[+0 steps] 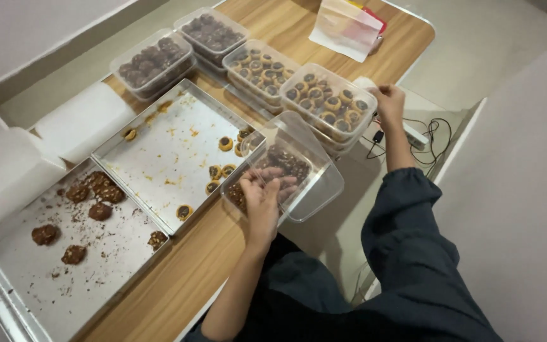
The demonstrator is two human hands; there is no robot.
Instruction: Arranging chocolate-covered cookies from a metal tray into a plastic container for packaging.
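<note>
Two hands are working at the wooden table (223, 253): the left hand (264, 190) is reaching over a clear plastic tub (314, 180), fingers curled loosely w/ tips pointing down into it, prob. pinching a cookie, though I cannot tell for sure thru the plastic. That tub is tipping toward the person and hanging partly off the table edge, likely so the opening is facing the hand for easier filling; it's holding a few dark cookies at its bottom. The right hand (389, 101) is stretching out past the table's far side, fingers closed round something pale, touching the corner of a filled tub (327, 104) of round cookies w/ dark centres, maybe steadying it; what it's gripping is too small to make out. Three more filled tubs are sitting in a row at the back, stacked on others, keeping done ones away from the trays. Next to the open tub, a metal tray (166, 149) is lying nearly bare, w/ a handful of small round cookies (223, 166) along its near edge, within easy reach. At far left, another tray (26, 285) is carrying chunky brown cookies (99, 211), kept apart by kind. A plastic bag (343, 25) is lying at the table's far end.
</note>
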